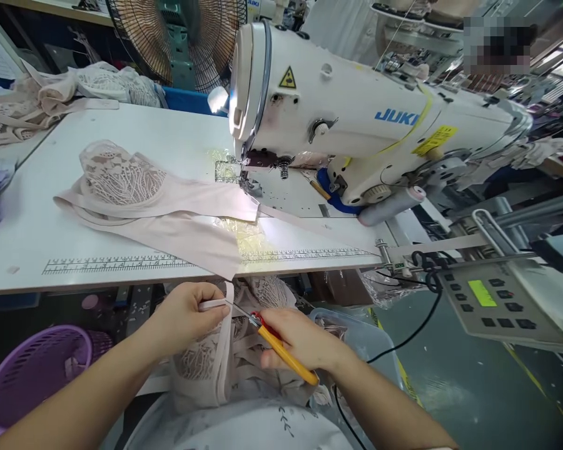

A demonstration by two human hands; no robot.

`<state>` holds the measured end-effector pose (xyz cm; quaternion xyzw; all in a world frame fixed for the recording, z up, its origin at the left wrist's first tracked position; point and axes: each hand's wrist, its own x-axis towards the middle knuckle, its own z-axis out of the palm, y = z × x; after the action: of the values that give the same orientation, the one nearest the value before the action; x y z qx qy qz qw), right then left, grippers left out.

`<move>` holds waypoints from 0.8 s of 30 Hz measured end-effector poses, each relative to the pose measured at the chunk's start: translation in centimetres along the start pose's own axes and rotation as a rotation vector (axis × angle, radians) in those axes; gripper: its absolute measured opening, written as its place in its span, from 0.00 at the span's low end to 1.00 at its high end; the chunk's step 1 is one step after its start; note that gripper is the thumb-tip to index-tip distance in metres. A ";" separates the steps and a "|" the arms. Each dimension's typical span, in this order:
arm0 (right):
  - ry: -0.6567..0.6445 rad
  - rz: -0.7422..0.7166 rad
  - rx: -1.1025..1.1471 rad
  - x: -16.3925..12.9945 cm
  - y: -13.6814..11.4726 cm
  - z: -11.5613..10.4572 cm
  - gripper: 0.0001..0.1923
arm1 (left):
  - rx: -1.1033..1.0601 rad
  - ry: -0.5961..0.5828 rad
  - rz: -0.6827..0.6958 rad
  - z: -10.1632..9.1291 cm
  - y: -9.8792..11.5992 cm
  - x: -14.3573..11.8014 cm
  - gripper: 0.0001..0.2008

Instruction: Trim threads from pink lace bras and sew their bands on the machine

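Below the table's front edge, my left hand pinches a pale pink elastic strap of a lace bra piece lying in my lap. My right hand grips yellow-handled thread snips, their tip close to the strap by my left fingers. On the white sewing table lies another pink lace bra, its band running under the needle area of the white Juki sewing machine.
A purple basket sits low at the left, a clear plastic bin at my right knee. A control panel with a black cable hangs right of the table. A heap of lace garments and a fan stand behind.
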<state>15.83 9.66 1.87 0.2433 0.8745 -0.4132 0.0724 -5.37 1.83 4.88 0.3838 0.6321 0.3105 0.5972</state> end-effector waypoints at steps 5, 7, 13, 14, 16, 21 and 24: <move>0.024 0.021 -0.033 0.0 -0.2 -0.2 0.32 | -0.033 -0.041 -0.042 -0.2 0.2 0.2 0.13; 0.033 0.032 -0.037 -0.1 -0.4 -0.3 0.32 | -0.052 -0.056 -0.041 -0.4 0.2 0.3 0.14; 0.034 0.081 0.035 -0.4 -1.1 -0.2 0.31 | -0.073 -0.077 0.003 -0.8 0.2 0.5 0.14; 0.028 0.086 0.052 -0.4 -1.2 -0.2 0.31 | -0.076 -0.077 0.001 -0.8 0.2 0.5 0.14; 0.024 0.098 0.073 -0.5 -1.3 -0.1 0.31 | -0.088 -0.078 -0.001 -0.8 0.1 0.5 0.14; 0.010 0.096 0.039 -0.6 -1.3 -0.1 0.29 | -0.110 -0.074 -0.011 -0.7 0.0 0.6 0.14; -0.004 0.062 0.001 -0.5 -1.2 -0.1 0.29 | -0.096 -0.070 -0.014 -0.6 0.1 0.8 0.14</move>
<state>15.75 8.88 2.89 0.2695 0.8663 -0.4115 0.0868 -6.00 2.57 4.59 0.3609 0.5977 0.3228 0.6390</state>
